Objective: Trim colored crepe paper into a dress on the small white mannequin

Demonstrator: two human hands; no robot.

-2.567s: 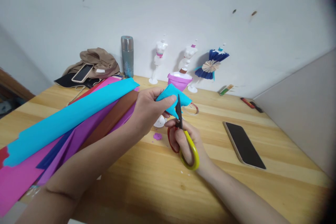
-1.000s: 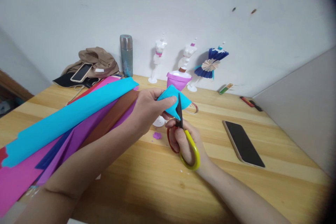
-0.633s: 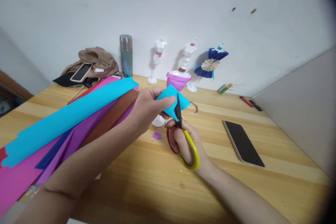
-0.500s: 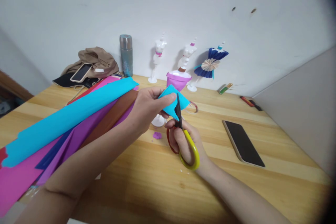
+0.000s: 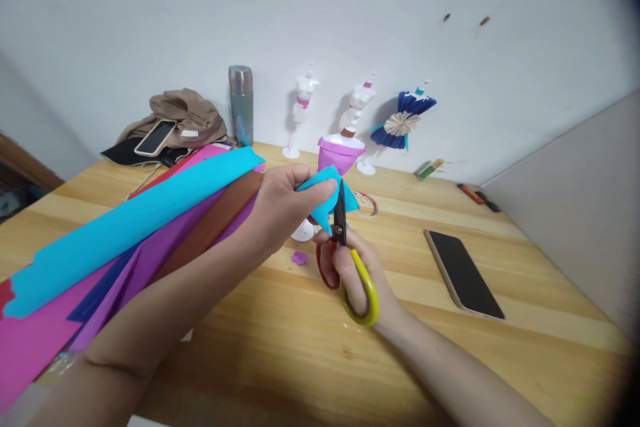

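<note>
My left hand (image 5: 290, 207) pinches a folded piece of bright blue paper (image 5: 324, 188) between thumb and fingers. Around the handles of a pair of scissors (image 5: 367, 290), one yellow and one red, my right hand (image 5: 357, 267) is closed. The dark blades lie across the blue paper, pointing up and away, close to my left thumb. Behind the paper stands a small white dress form with a purple paper skirt (image 5: 341, 155), its lower part partly hidden. A purple flower-shaped cutout (image 5: 299, 258) lies on the table below my hands.
Long sheets of coloured paper (image 5: 130, 220) lie at left under my forearm. A flask (image 5: 241, 107), a brown cloth bundle (image 5: 185, 113) with a phone (image 5: 155, 138), and dress forms (image 5: 303, 107) line the wall. Another phone (image 5: 464, 273) and a glue stick (image 5: 430, 169) are at right.
The scissors have cut further into the blue paper, and the blades now reach deeper across it. The paper has shifted slightly in my left hand.
</note>
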